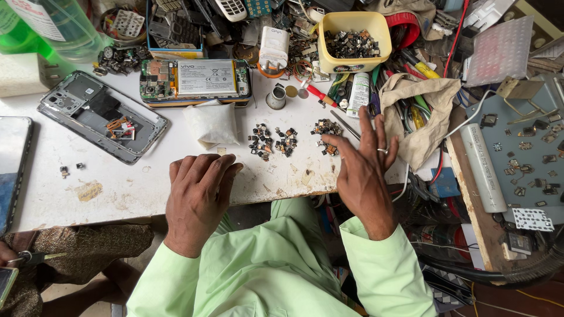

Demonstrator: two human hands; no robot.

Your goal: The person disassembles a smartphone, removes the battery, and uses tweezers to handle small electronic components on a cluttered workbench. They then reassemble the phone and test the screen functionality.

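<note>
My left hand point(197, 196) rests flat, fingers together, on the scuffed white worktable point(117, 194). My right hand point(361, 170) hovers empty, fingers spread, beside three small piles of metal parts point(291, 141), tools crowding the far edge.

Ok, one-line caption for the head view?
Left hand rests on white table; right hand hovers by small metal parts.

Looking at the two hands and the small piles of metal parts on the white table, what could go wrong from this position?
1. The right hand is raised beside the piles of small metal parts; a careless sweep could mix or scatter them.
2. The left hand rests at the table edge, and the piles lie not far from that edge, so brushed parts might fall off.
3. Tweezers lie close to the right fingers; they could get knocked.
</note>
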